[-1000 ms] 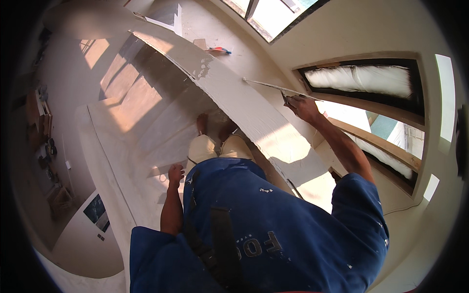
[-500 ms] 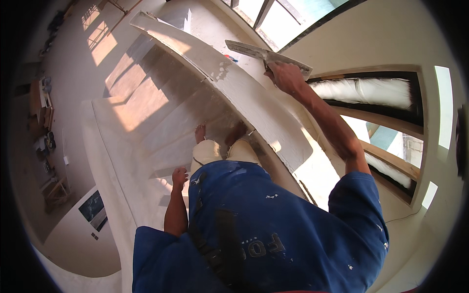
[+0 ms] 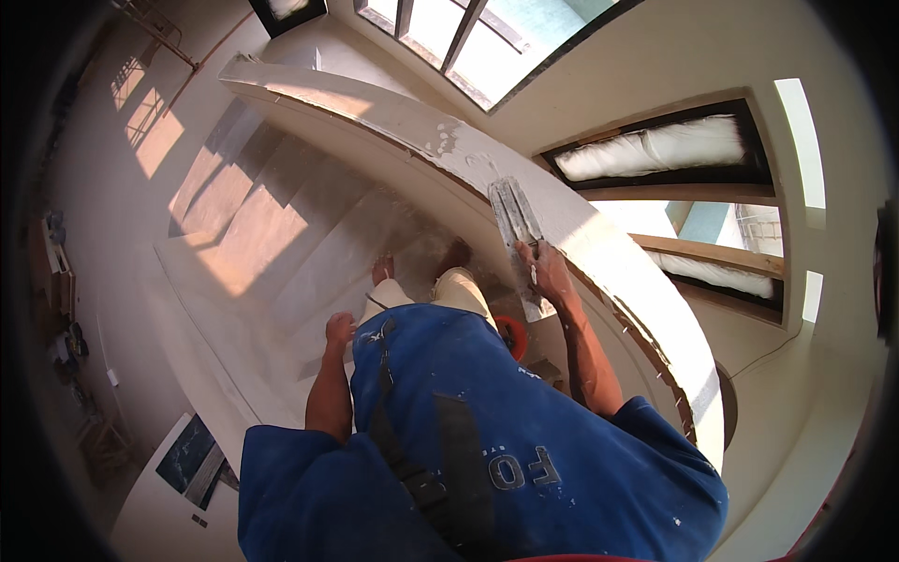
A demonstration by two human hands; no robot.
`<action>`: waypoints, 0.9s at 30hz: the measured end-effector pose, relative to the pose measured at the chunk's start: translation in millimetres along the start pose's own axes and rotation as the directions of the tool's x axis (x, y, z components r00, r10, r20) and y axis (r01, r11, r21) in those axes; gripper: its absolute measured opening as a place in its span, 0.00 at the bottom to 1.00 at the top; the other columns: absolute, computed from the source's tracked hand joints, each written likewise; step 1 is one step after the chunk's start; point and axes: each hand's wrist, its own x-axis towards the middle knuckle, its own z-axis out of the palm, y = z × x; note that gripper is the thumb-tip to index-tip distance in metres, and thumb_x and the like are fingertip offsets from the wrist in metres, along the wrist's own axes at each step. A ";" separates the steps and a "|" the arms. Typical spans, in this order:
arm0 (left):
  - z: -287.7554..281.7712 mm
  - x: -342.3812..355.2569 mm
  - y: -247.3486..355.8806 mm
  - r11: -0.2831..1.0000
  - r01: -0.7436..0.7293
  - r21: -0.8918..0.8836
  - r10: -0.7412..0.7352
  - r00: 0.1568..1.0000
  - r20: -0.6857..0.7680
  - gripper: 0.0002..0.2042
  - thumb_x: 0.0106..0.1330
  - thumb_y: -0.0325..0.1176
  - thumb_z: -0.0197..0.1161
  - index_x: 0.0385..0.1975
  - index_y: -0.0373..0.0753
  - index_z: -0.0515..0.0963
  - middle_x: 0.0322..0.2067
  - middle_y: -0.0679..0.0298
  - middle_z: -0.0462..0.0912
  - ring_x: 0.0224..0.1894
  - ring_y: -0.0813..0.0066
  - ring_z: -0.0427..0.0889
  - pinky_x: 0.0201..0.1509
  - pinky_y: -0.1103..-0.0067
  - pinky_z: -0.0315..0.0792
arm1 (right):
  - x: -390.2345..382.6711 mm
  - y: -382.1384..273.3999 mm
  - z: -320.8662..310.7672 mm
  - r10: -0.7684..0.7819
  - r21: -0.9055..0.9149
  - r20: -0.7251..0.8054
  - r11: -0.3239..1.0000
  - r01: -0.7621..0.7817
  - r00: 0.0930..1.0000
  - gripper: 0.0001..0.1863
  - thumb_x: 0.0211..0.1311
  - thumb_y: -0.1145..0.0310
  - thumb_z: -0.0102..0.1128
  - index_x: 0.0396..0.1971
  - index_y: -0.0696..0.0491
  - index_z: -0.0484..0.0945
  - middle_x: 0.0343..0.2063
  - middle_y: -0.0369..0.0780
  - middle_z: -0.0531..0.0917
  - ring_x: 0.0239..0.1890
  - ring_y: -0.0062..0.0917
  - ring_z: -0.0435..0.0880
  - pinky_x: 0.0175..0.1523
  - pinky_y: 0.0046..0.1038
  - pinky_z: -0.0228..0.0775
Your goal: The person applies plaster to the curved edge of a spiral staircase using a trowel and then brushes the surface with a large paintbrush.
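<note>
My right hand (image 3: 545, 272) is wrapped round the handle of a long flat plastering trowel (image 3: 512, 214). The trowel lies over the inner edge of a curved white stair wall (image 3: 398, 120), its blade smeared with grey-white plaster. Whether the blade presses on the wall, I cannot tell. A rough wet-looking patch (image 3: 444, 139) marks the wall's top farther along. My left hand (image 3: 340, 328) hangs beside my left hip with its fingers curled in, and no thing shows in it.
My bare feet (image 3: 382, 269) stand on a winding stair (image 3: 309, 211) striped with sunlight. A red bucket (image 3: 511, 337) sits close to my right leg, partly hidden by my shirt. Windows (image 3: 660, 150) line the wall at right. Boards and tools lie far below at left.
My right hand has brought the trowel down and nearer, from beyond the curved wall to its inner edge, and the blade has turned. My left hand has hardly moved. The view has shifted.
</note>
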 end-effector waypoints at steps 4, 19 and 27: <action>-39.7 8.2 6.4 0.996 0.050 0.075 -0.050 0.999 -0.004 0.12 0.64 0.39 0.58 0.41 0.38 0.76 0.31 0.65 0.79 0.27 0.75 0.78 0.27 0.76 0.73 | -69.3 -32.2 -36.3 0.342 0.215 0.009 0.917 -0.336 0.940 0.25 0.69 0.49 0.55 0.37 0.60 0.73 0.19 0.46 0.80 0.27 0.30 0.85 0.29 0.33 0.74; -72.0 -1.9 69.0 0.981 -0.155 0.114 0.160 0.986 -0.042 0.13 0.65 0.38 0.60 0.44 0.37 0.77 0.33 0.65 0.80 0.30 0.76 0.80 0.28 0.80 0.73 | 199.2 -136.0 98.7 0.225 0.974 0.057 0.203 -0.104 0.973 0.16 0.72 0.59 0.54 0.34 0.53 0.59 0.19 0.35 0.69 0.15 0.20 0.68 0.16 0.28 0.62; -81.1 14.4 32.3 0.957 -0.069 0.282 0.049 0.996 0.078 0.15 0.64 0.40 0.60 0.44 0.37 0.77 0.34 0.63 0.81 0.32 0.74 0.80 0.32 0.77 0.75 | 67.0 -49.8 23.4 0.492 0.949 -0.188 0.314 0.028 0.850 0.16 0.72 0.57 0.54 0.34 0.53 0.63 0.19 0.32 0.66 0.15 0.16 0.64 0.17 0.24 0.59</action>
